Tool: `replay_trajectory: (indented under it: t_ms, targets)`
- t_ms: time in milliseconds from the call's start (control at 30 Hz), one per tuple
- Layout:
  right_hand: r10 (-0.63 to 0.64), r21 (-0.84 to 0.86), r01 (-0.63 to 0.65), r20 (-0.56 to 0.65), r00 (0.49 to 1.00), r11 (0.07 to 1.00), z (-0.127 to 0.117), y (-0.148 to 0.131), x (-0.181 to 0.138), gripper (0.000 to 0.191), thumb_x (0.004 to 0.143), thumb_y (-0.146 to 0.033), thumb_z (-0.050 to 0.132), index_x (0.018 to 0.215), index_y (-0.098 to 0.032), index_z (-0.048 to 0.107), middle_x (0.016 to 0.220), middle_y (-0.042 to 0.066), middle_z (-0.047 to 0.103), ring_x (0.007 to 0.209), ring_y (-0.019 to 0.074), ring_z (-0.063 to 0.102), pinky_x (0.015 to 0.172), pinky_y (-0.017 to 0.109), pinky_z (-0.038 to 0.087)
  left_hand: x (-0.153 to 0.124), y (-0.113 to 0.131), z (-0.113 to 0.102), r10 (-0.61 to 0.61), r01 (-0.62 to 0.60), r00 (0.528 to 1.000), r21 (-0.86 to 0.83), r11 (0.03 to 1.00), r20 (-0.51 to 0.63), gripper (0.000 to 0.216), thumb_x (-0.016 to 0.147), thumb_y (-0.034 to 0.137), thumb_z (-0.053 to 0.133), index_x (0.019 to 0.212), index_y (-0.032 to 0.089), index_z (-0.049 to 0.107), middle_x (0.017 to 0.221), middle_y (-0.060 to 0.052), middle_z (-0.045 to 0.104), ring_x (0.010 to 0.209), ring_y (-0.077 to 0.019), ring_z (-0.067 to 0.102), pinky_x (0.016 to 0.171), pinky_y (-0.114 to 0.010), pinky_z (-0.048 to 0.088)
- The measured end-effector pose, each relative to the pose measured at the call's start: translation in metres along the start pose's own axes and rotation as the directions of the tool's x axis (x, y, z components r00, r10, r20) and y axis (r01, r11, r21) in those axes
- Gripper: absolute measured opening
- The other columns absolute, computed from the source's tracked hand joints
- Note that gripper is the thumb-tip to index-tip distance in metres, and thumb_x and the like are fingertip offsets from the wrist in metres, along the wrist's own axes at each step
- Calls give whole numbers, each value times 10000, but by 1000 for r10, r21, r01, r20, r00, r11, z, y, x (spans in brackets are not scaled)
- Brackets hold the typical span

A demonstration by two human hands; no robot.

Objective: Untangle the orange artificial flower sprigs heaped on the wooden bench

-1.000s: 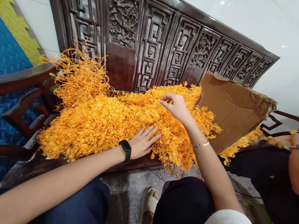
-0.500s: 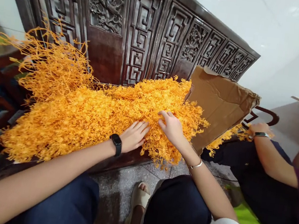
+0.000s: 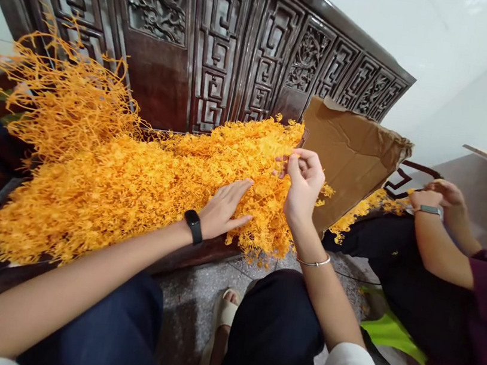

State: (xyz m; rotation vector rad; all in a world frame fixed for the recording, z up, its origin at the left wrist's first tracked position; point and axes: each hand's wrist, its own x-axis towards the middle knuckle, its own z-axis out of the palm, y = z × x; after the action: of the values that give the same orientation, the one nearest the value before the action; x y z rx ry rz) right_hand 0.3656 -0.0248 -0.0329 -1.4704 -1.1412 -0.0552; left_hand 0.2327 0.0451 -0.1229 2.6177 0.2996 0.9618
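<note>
A long heap of bright orange, plastic-looking branching sprigs (image 3: 134,185) with small flower-like tips lies on a dark wooden seat (image 3: 197,254). My left hand (image 3: 226,207), with a black band on its wrist, rests flat on the front of the heap. Its fingers are stretched out and the thumb stands apart. Above the heap's right end, my right hand (image 3: 304,182) is raised with its fingers curled into a pinch. Whatever may be between those fingertips blends into the orange behind and is too small to name.
A brown cardboard sheet (image 3: 347,155) stands tilted at the heap's right end. Carved dark wooden panels (image 3: 220,52) rise behind. At the right sits another person (image 3: 449,266), hands together near more orange sprigs (image 3: 359,214). A green stool (image 3: 394,333) is below them.
My right hand has lifted off the heap, moving up and right, and its fingers have curled in. My left hand has flattened, its thumb spreading out. The other person's hands have come together.
</note>
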Motion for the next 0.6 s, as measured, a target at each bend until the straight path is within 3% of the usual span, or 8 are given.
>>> replay_trajectory:
  t_ms: [133,200,267,367,433,600]
  targets:
    - [2,104,-10,76,997,995,5,-10,1,294,917,-437,242,1047,-244,423,1042,92,592,889,144,627,686,265,502,12,8,-2,-143,98,986,-404,909,-82,780,788,438,597,1387,155,186,1316,-163,490,1233,-226,453,1061,-427,315]
    - [-11,228,-5,68,998,974,7,-12,2,257,916,-426,278,1030,-247,423,1079,82,583,886,140,628,727,283,504,15,6,-1,-158,110,986,-530,841,-45,670,812,367,588,1351,154,251,1102,-105,632,1103,-191,559,1042,-420,333]
    - [-26,377,9,38,999,926,8,-11,3,220,896,-429,359,992,-248,439,1063,66,586,877,143,625,768,313,504,15,1,1,-180,156,984,-561,813,13,506,821,325,582,1259,161,387,947,-58,671,987,-170,610,999,-400,378]
    - [-55,568,50,-8,998,822,6,-8,4,181,832,-409,510,908,-251,465,959,30,592,859,148,609,802,346,499,10,-8,6,-224,213,974,-460,862,32,406,806,338,598,1161,182,479,1063,-79,638,1022,-186,590,949,-386,425]
    - [-60,626,66,-31,998,777,0,-9,5,162,800,-364,565,866,-251,470,898,16,581,854,145,594,782,332,501,8,-11,7,-196,183,981,-307,934,-10,432,809,366,586,1180,177,469,1174,-107,584,1110,-220,535,967,-415,413]
    - [-10,605,45,-61,998,795,-20,-16,8,122,783,-312,564,813,-240,471,739,1,503,675,112,534,556,238,445,15,-7,3,-36,41,992,35,999,-124,469,864,403,476,1226,107,439,1287,-155,502,1213,-258,433,1034,-433,345]
